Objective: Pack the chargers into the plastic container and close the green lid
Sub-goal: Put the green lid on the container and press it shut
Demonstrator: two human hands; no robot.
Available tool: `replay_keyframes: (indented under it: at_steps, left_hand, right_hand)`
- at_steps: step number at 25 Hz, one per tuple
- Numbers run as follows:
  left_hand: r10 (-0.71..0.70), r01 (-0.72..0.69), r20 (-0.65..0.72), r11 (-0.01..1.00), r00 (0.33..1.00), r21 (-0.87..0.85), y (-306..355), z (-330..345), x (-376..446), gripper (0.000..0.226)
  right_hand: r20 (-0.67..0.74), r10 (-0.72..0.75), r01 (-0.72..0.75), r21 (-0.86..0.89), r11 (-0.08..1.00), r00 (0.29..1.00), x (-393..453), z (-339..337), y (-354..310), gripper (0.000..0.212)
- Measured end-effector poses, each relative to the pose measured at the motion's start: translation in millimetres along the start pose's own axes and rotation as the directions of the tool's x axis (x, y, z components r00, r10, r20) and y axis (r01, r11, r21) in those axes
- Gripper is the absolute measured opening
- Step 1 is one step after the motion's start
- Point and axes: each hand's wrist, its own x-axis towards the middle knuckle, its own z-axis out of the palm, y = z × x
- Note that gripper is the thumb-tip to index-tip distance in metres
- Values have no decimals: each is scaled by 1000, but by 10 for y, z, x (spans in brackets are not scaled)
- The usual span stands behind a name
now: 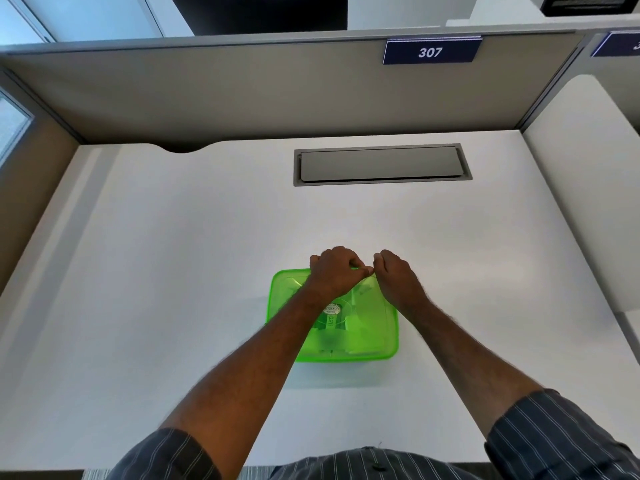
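Note:
A translucent green lid [374, 327] lies on top of the plastic container [332, 370] near the middle of the white desk. Pale shapes, probably the chargers [363, 318], show dimly through the lid. A round sticker [331, 309] sits on the lid's middle. My left hand [334, 271] and my right hand [398, 275] rest side by side on the lid's far edge, fingers curled over it and pressing down. Both forearms cross over the lid and hide part of it.
A grey cable hatch [382, 164] is set flush in the white desk [173, 271] behind the container. Beige partition walls close the back and both sides; a blue sign reading 307 [431, 51] hangs on the back wall.

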Motion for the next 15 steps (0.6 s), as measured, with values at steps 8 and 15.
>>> replay_keyframes:
  at_steps: [8, 15]
  left_hand:
    - [48, -35, -129, 994, 991, 102, -618, -343, -278, 20]
    - [-144, 61, -287, 958, 947, -279, -1391, -529, -795, 22]
  right_hand:
    - [-5, 16, -15, 35, 999, 1000, -78, -43, -23, 42]
    - [67, 52, -60, 115, 992, 996, -282, -173, 35, 43]
